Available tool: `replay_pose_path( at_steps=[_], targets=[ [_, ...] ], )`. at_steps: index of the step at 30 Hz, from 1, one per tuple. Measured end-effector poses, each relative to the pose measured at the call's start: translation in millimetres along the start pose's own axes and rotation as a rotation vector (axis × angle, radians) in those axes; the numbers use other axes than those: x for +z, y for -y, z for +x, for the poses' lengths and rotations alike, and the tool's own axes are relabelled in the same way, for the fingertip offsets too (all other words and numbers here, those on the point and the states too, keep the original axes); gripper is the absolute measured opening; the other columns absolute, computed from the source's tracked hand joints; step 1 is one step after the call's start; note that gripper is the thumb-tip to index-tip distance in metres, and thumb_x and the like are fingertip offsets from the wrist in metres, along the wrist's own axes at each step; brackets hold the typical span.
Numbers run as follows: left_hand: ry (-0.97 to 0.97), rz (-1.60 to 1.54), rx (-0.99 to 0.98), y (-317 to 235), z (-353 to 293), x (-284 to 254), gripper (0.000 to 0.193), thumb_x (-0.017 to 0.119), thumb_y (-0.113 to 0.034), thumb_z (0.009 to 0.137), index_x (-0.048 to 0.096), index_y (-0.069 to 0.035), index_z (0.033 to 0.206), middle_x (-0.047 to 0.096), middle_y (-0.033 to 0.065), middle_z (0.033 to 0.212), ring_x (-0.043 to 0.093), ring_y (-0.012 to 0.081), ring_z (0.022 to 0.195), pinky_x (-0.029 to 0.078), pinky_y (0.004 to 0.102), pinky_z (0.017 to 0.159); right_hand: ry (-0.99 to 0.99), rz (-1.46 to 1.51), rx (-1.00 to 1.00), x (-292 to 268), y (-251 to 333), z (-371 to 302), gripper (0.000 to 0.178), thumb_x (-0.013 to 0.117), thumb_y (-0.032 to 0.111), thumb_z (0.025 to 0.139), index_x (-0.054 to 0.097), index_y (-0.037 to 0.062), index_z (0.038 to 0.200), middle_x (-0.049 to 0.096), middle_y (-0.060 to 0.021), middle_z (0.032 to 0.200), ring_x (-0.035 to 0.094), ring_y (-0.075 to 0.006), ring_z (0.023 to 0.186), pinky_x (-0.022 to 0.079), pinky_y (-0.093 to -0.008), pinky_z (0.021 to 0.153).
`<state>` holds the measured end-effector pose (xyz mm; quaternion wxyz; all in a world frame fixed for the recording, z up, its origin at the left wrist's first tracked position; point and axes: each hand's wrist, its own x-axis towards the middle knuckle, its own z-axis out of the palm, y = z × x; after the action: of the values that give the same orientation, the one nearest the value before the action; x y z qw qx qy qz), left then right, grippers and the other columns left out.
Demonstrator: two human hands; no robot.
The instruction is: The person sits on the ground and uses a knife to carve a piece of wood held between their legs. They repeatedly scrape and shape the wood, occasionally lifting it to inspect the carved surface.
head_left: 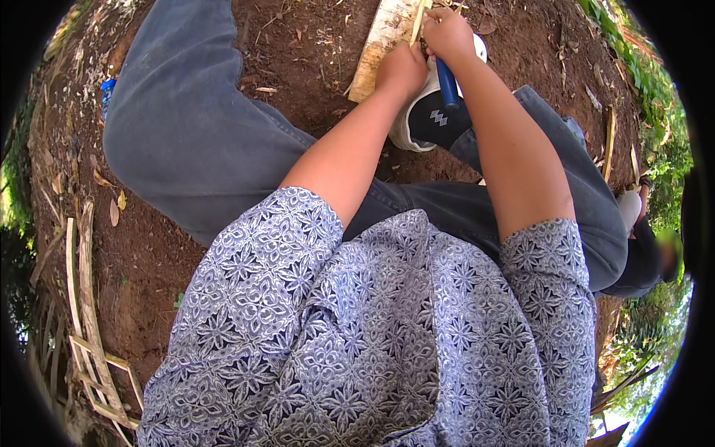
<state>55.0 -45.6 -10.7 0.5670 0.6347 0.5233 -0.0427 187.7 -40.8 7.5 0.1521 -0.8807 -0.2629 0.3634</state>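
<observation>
Clock positions from mid-view, 12 at top. Brown earth all round, littered with twigs and dry bits. Patterned shirt, dark and white floral, fills 6. Grey trousers: one leg bent out toward 10, the other toward 3. Greenery along the rim at 2, more at 4. Another person, dark clothing, at 3 by the rim, well apart. Wooden frame of thin poles and crosspieces at 8. Pale board at 12, running off the top edge. White shoe at 1, just beside the board's near end; black sock in it, light diamond marks. Right hand at 1: clenched, knuckles up; contents hidden by the fingers. Left hand, between 12 and 1, lower and just beside it: fingers curled round the near end of a strip. Blue handle at 1, jutting toward the wearer from just below the right hand, above the shoe; which hand grips it, cannot tell. Strip, thin, pale, over the board between the hands, pointing to 12. Yellow leaf at 9.
</observation>
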Motion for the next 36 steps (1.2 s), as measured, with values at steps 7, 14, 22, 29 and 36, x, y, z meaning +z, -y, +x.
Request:
replay_pose_path(
  at_steps=[7,14,22,29,36],
  targets=[
    [-0.056,0.024,0.038,2.1,0.7,2.6,0.049,0.038,-0.039,0.103,0.064,0.003,0.105,0.069,0.0276,0.097,0.068,0.0451,0.091,0.053,0.0517,0.082,0.069,0.215,0.025,-8.6,-1.7,-4.9,0.035,0.064,0.026,0.097,0.067,0.0067,0.126,0.061,-0.0023,0.067,0.059,-0.0104,0.048,0.049,-0.0279,0.042],
    [0.174,-0.522,-0.206,2.7,11.0,-6.8,0.055,0.034,-0.043,0.101,0.064,0.004,0.098,0.066,0.0135,0.08,0.068,0.0264,0.068,0.056,0.0387,0.048,0.215,0.219,-0.003,-26.2,-1.6,-31.9,0.038,0.064,0.026,0.096,0.065,0.0026,0.126,0.063,-0.0064,0.07,0.061,-0.0135,0.05,0.052,-0.0302,0.046],
    [0.16,-0.571,-0.196,1.3,13.3,-11.1,0.047,0.038,-0.043,0.101,0.058,-0.004,0.085,0.056,0.0061,0.07,0.054,0.0182,0.054,0.049,0.0352,0.043,0.156,0.152,-0.021,-15.0,-0.3,-21.5,0.035,0.065,0.026,0.097,0.066,0.0055,0.125,0.06,-0.0024,0.065,0.058,-0.0106,0.047,0.048,-0.0276,0.042],
    [0.164,-0.617,-0.226,-4.1,10.3,-18.0,0.046,0.037,-0.042,0.1,0.058,-0.004,0.084,0.056,0.0067,0.072,0.054,0.0184,0.057,0.049,0.0357,0.043,0.012,-0.029,-0.004,-1.2,-2.0,17.6,0.034,0.065,0.028,0.096,0.068,0.005,0.121,0.063,-0.0044,0.065,0.061,-0.0127,0.048,0.051,-0.0294,0.044],
    [0.172,-0.462,-0.178,-2.4,4.8,-12.5,0.052,0.037,-0.043,0.103,0.06,0.002,0.092,0.061,0.011,0.077,0.064,0.0245,0.066,0.056,0.0401,0.049,0.027,0.068,-0.001,-14.0,-15.2,0.8,0.039,0.064,0.028,0.096,0.067,0.0082,0.129,0.061,-0.0042,0.063,0.061,-0.0122,0.049,0.053,-0.0297,0.046]
  ],
)
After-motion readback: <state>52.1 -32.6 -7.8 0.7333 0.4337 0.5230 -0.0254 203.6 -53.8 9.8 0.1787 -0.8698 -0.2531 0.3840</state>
